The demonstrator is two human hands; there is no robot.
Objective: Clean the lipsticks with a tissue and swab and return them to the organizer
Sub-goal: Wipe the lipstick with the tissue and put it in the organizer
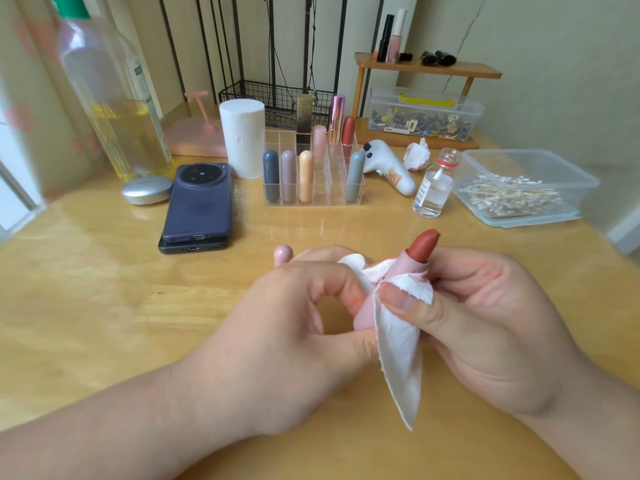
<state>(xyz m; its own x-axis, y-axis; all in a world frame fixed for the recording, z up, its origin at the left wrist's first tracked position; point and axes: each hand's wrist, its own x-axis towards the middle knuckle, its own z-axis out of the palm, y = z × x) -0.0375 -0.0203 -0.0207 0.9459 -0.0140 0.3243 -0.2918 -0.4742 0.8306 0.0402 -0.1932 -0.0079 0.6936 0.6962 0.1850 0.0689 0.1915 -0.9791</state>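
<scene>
The tissue (398,358) hides much of the lipstick tube (403,269); bottle (104,81) blurred, top cropped.

The glossy light-wood table (104,306) spreads under the left hand (277,327) and right hand (485,317), catching soft daylight. Beyond the right hand, a small wooden shelf (450,69) stands against a cream wall (554,46). Beyond the left hand rises a black metal rack (277,98). Far to that hand's left is a white frame (14,202).

You hold the uncapped pink lipstick (420,249) tilted upward, red bullet extended, with a stained white tissue (398,344) wrapped around its case. Behind it, the clear organizer (325,192) holds upright capped lipsticks (306,176).
</scene>
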